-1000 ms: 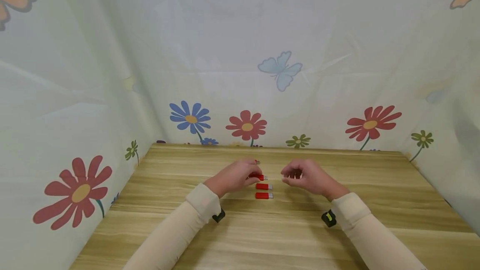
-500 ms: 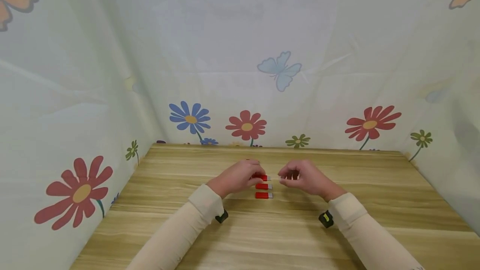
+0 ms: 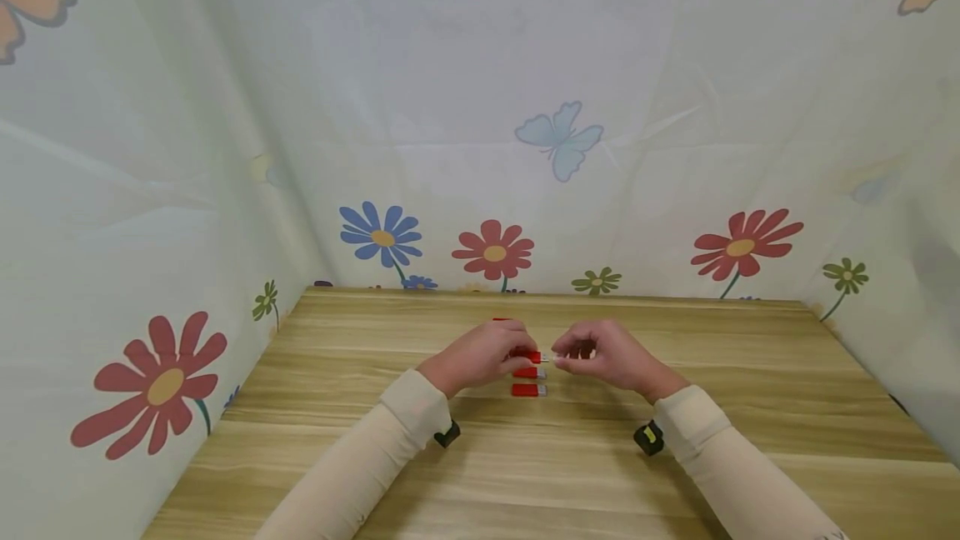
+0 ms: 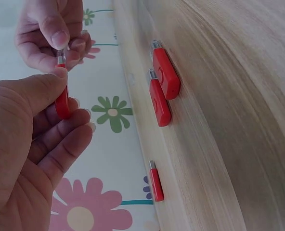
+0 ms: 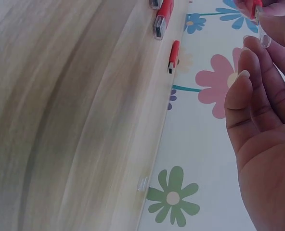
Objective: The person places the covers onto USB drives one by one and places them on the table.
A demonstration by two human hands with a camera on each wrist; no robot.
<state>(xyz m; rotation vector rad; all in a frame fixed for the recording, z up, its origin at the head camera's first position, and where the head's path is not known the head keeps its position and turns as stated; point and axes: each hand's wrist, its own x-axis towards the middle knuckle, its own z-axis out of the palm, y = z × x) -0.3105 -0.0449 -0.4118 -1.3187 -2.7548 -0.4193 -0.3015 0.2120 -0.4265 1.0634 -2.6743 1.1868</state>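
My left hand point(image 3: 483, 354) pinches a red USB flash drive point(image 4: 62, 105) between thumb and fingers, its metal plug pointing towards the right hand. A small clear cap point(image 5: 264, 39) is pinched in my right hand point(image 3: 611, 357), close to the tip of that plug. In the left wrist view two red flash drives with clear caps, a nearer one point(image 4: 167, 77) and a farther one point(image 4: 160, 106), lie side by side on the table. Another red flash drive point(image 4: 156, 183) lies apart from them with its metal plug bare.
The wooden table point(image 3: 480, 465) ends at a white flower-print curtain point(image 3: 450, 107) at the back and sides. A loose clear cap point(image 5: 142, 183) lies near the table's far edge in the right wrist view.
The right hand has moved slightly left and the left hand slightly right with the flash drive, so the plug and the cap are closer together. The drives on the table have not moved.
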